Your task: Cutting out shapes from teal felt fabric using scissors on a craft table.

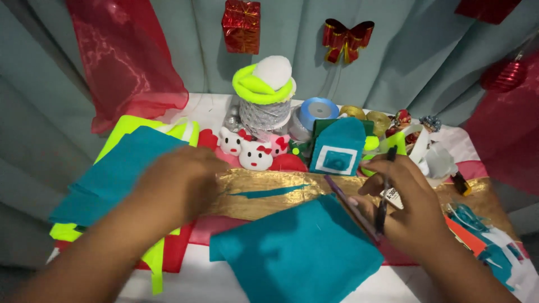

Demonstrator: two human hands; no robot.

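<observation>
Scissors (359,210) sit in the right hand (410,207), which is curled shut around the handles together with a dark pen (385,191) — the blades point up and to the left, their tips over the far edge of a teal felt sheet (297,252) lying on the table (213,280). The left hand (179,182) is blurred; it lies palm down, fingers loosely bent, on the left end of a strip of gold fabric (269,193), and I cannot tell whether it grips anything. A thin teal sliver (269,192) rests on the gold strip between the hands. By my reading the work is at a cutting stage — the felt lies flat and free under the blades. A clean cut would call for the left hand to steady the felt near the blades. Behind stand a small teal felt house (338,147) and two white cat figures (247,148).
</observation>
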